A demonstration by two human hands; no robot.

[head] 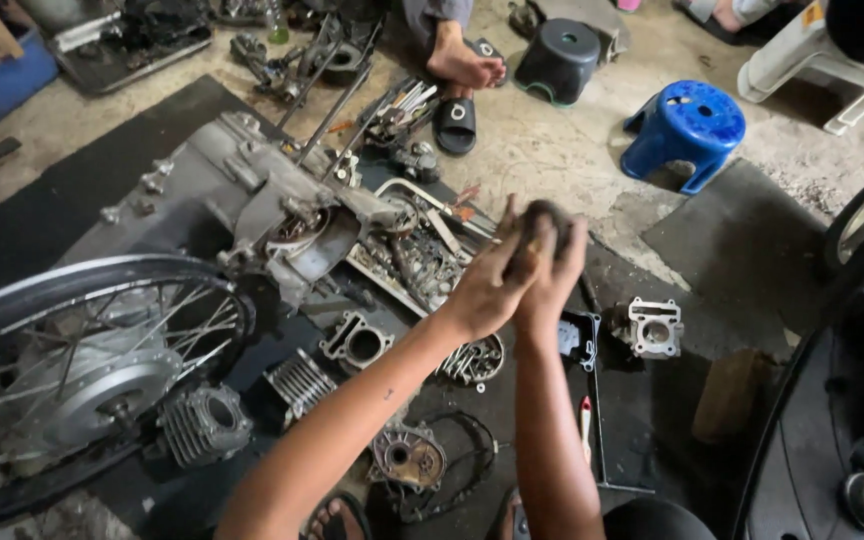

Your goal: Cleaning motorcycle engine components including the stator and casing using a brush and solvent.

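Observation:
My left hand (pixel 487 285) and my right hand (pixel 555 270) are raised together above the floor, both clasped around a small dark, greasy part (pixel 542 218) that shows between the fingers. What the part is cannot be made out. Below and left of the hands lies a grey scooter engine case (pixel 252 190) with its rear spoked wheel (pixel 82 350). A metal tray (pixel 407 265) full of small parts sits just left of the hands.
Loose engine pieces lie on the dark mat: a cylinder head (pixel 654 327), a finned cylinder (pixel 204 425), a cylinder block (pixel 355 341), a round cover (pixel 408 458). Another person's bare foot (pixel 462 62) and sandal (pixel 455 124) are at the back. Beyond stand a blue stool (pixel 687 130) and a dark stool (pixel 557 58).

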